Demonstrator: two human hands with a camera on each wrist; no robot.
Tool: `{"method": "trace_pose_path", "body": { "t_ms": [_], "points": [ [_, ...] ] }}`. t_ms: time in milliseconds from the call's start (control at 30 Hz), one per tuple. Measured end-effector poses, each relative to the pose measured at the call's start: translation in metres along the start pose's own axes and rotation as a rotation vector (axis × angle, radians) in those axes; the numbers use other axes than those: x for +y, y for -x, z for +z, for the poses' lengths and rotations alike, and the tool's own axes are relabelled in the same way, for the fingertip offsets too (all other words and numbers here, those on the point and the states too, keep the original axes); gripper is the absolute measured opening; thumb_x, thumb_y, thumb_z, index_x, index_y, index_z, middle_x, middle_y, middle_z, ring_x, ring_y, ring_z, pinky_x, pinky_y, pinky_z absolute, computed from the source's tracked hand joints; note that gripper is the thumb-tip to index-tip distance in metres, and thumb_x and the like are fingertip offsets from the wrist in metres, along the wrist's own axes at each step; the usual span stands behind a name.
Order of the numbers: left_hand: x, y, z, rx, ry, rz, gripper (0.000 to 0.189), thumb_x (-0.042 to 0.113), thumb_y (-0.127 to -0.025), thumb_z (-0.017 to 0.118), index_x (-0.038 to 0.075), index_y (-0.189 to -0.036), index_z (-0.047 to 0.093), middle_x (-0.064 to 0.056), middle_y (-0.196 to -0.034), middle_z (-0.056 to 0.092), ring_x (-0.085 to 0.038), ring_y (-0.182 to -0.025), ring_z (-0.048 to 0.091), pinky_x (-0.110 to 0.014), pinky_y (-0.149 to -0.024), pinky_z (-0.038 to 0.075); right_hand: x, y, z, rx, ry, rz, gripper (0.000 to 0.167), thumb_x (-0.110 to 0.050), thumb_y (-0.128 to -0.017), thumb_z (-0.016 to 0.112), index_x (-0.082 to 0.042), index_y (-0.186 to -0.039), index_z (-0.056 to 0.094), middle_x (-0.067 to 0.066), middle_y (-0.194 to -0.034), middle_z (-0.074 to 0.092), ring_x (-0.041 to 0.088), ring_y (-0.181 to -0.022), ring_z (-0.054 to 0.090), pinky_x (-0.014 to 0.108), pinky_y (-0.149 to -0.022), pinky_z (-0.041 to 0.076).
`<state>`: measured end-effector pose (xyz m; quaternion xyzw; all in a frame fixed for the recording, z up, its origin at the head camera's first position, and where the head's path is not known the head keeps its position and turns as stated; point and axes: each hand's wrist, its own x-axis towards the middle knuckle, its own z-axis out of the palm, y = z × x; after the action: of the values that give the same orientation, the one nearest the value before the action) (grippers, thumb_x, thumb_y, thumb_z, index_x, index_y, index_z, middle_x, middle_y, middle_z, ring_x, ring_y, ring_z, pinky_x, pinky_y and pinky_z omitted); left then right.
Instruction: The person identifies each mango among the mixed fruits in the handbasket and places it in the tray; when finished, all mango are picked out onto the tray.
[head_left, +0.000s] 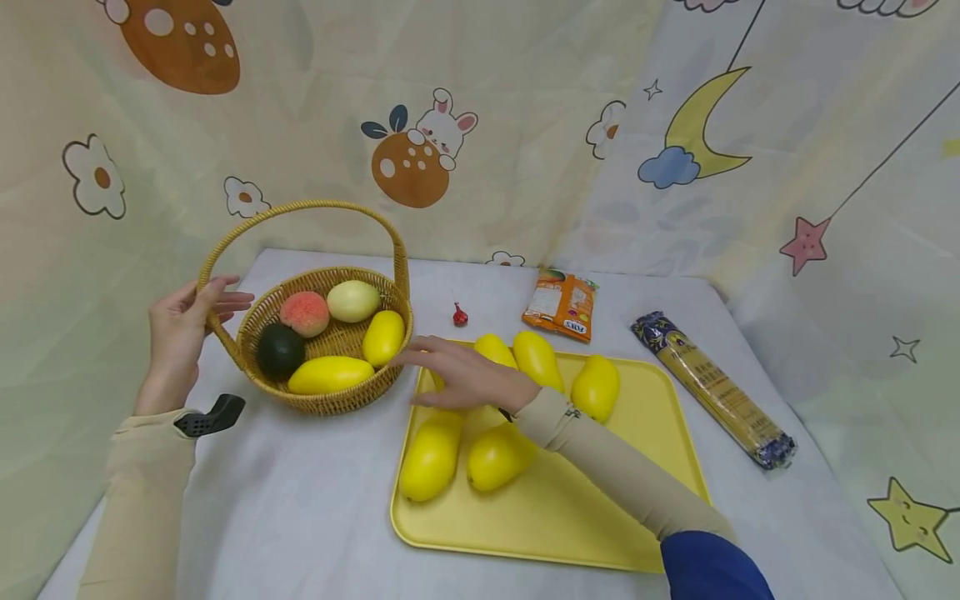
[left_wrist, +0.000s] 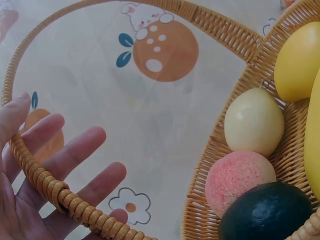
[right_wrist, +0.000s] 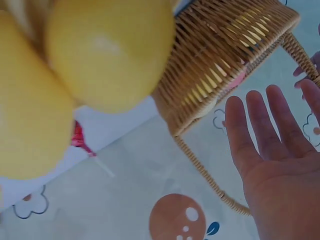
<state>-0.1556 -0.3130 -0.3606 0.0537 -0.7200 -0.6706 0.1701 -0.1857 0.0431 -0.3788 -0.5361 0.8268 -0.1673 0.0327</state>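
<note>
My left hand (head_left: 178, 321) rests against the handle (left_wrist: 30, 167) of a wicker basket (head_left: 322, 403), thumb on one side and loosely spread fingers on the other. Inside the basket lie a pink peach (head_left: 304, 313), a pale oval fruit (head_left: 353, 301), a dark green fruit (head_left: 281, 351) and two yellow mango-like fruits (head_left: 331, 375). Reaching over the yellow tray (head_left: 600, 508), my right hand (head_left: 468, 375) has its fingertips beside the basket's right rim. Its fingers are extended, and the right wrist view shows nothing in the palm. Several more yellow fruits (head_left: 431, 457) lie on the tray, some partly hidden by the arm.
Behind the tray lie a small red-wrapped lollipop (head_left: 460, 316) and an orange packet (head_left: 561, 304). A long clear package (head_left: 716, 387), apparently of spaghetti, lies to the tray's right. Patterned cloth (head_left: 510, 125) hangs around the back and sides of the white table (head_left: 300, 500).
</note>
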Motion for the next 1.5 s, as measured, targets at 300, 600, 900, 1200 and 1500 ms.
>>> {"method": "trace_pose_path", "body": {
  "t_ms": [300,600,900,1200,1500],
  "points": [
    [0.001,0.001,0.001,-0.005,-0.004,0.005,0.036,0.037,-0.093,0.060,0.011,-0.118,0.067,0.012,-0.084,0.073,-0.001,-0.082,0.069,-0.011,-0.075,0.048,-0.010,-0.056,-0.003,-0.085,0.030,0.024,0.054,-0.030,-0.089,0.069,-0.016,-0.138,0.051,0.002,-0.134,0.052,0.014,-0.117,0.049,0.024,-0.094,0.044],
    [0.002,0.001,0.001,-0.004,0.010,-0.007,0.043,0.039,-0.092,0.061,0.007,-0.121,0.064,0.012,-0.084,0.073,-0.002,-0.082,0.069,-0.011,-0.075,0.048,-0.022,-0.098,0.003,-0.173,0.123,0.032,0.055,-0.033,-0.091,0.065,-0.015,-0.140,0.049,0.002,-0.134,0.050,0.012,-0.111,0.049,0.019,-0.090,0.043],
    [0.002,0.001,0.001,-0.006,0.031,-0.033,0.041,0.039,-0.092,0.061,0.009,-0.120,0.064,0.012,-0.083,0.073,-0.002,-0.082,0.068,-0.010,-0.076,0.048,-0.027,-0.128,0.019,-0.241,0.129,0.086,0.059,-0.034,-0.091,0.065,-0.016,-0.143,0.045,0.002,-0.147,0.041,0.012,-0.119,0.050,0.019,-0.093,0.045],
    [0.000,0.001,-0.002,-0.005,0.033,-0.039,0.042,0.039,-0.091,0.062,0.010,-0.122,0.064,0.011,-0.085,0.073,-0.002,-0.084,0.068,-0.009,-0.076,0.048,-0.027,-0.141,0.034,-0.306,0.131,0.148,0.063,-0.037,-0.090,0.066,-0.020,-0.145,0.041,-0.003,-0.144,0.042,0.007,-0.118,0.049,0.017,-0.097,0.041],
    [0.000,0.000,0.000,-0.001,0.052,-0.045,0.039,0.036,-0.092,0.061,0.010,-0.120,0.065,0.011,-0.084,0.074,-0.002,-0.082,0.069,-0.009,-0.075,0.049,-0.023,-0.143,0.046,-0.306,0.186,0.134,0.060,-0.036,-0.090,0.067,-0.019,-0.142,0.044,-0.005,-0.138,0.050,0.008,-0.123,0.046,0.017,-0.101,0.037]
  ]
}}
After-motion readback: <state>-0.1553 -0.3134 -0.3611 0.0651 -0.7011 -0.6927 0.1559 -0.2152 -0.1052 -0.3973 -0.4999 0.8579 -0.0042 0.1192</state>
